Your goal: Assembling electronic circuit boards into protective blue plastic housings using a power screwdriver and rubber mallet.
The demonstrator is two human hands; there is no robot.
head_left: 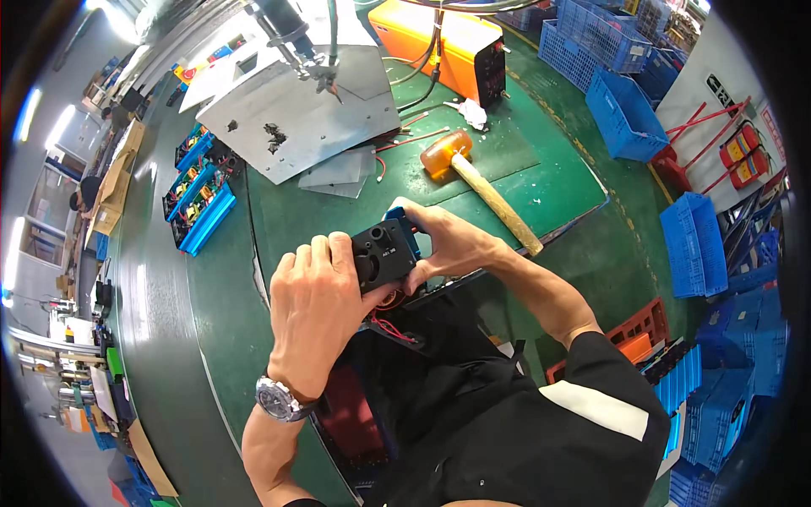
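Observation:
Between my two hands is a black end panel (390, 250) with a round opening, a small round socket and white print. It belongs to a device whose blue casing (397, 214) shows at its far edge. My left hand (317, 275) is closed on the panel's left side, fingers over its top. The right side is gripped by my right hand (448, 241), thumb at the near corner. Red wires (390, 326) hang below the panel, close to my body. The rest of the device is mostly hidden by the panel and my hands.
An orange-headed mallet (448, 155) lies on the green bench (541, 203), near my right hand. Beyond stand a metal-plate fixture (312, 110) under a tool head and an orange machine (452, 51). Open blue units (198, 203) sit at left; blue crates (625, 114) stand at right.

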